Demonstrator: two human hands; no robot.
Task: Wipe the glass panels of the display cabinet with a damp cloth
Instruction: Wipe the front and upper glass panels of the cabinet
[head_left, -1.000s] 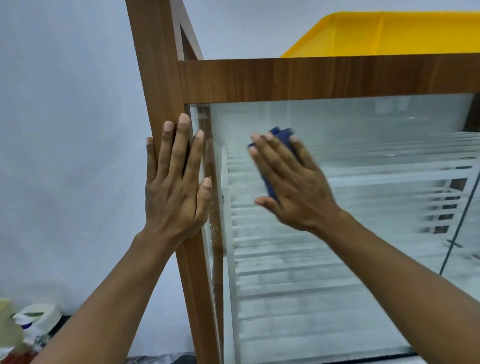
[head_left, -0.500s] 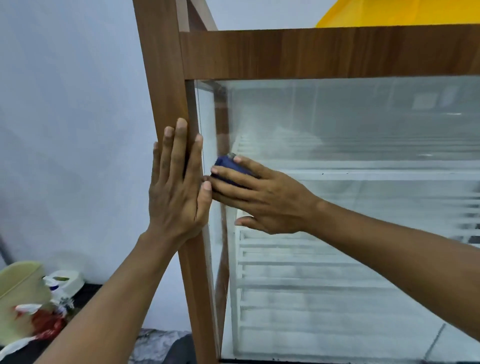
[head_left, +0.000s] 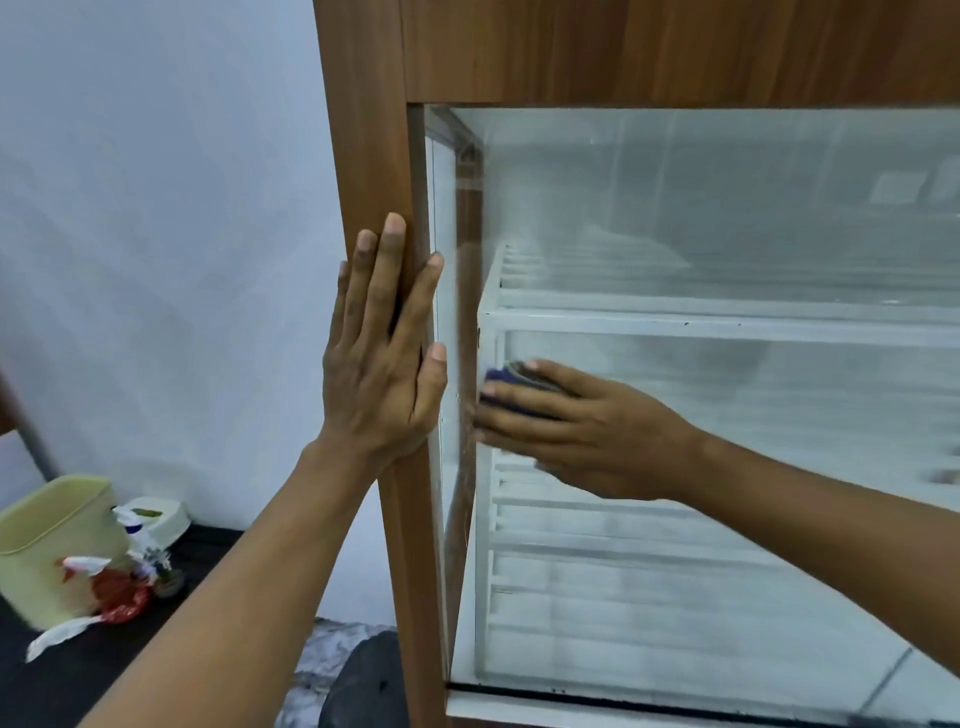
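Right hand (head_left: 587, 431), fingers flat, presses the cloth (head_left: 511, 392) to the glass (head_left: 727, 218) at its left edge, lower than a moment ago; left hand (head_left: 382, 364) stays spread on the post (head_left: 363, 130); the lower pane probably remains unwiped

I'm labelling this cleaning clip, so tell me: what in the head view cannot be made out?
Head view only:
- Blue cloth: mostly covered by the right hand pressing it to the glass panel; dampness untellable.
- Right hand's fingertips: motion-blurred.
- Display cabinet: top and right side cut off by the frame edges.
- Items beside the yellowish bin, lower left: small, blurred; labels unreadable.
- Glass panel's cleanliness: hazy reflections hide it.
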